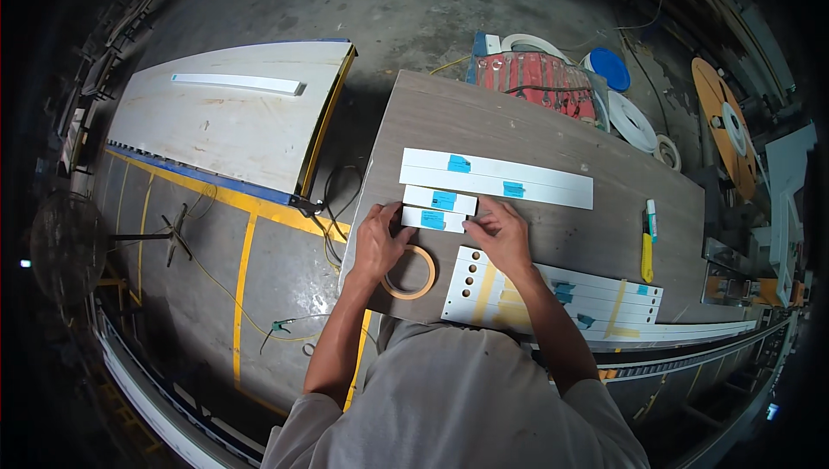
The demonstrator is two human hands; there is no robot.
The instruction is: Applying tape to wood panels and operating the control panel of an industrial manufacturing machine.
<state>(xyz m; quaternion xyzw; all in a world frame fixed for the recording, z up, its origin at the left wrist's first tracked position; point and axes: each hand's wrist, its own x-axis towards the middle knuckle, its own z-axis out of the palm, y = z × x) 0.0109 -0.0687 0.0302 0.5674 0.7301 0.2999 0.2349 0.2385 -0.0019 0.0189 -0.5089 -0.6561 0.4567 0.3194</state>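
Note:
Two short white strips [417, 199], each with a blue label, lie side by side on the brown tabletop [553, 236]. At their left ends is my left hand [380, 243], its fingers bent and the tips touching the strips. My right hand [505, 234] grips the right ends between curled forefinger and thumb. Just beyond them lie two longer white strips [553, 192], edge to edge, also labelled blue. A roll of tan tape [431, 272] rests beside my left wrist. Under my right forearm are white strips with dark holes [463, 283], bound across with yellow tape.
A yellow utility knife [647, 257] and a white-and-green marker [652, 220] lie at the right. Beyond the table are a red tool pouch with wrenches [537, 82] and a blue round lid [610, 68]. Leftward stand a white-topped table [233, 128] and a pedestal fan [65, 227]; cables cross the floor.

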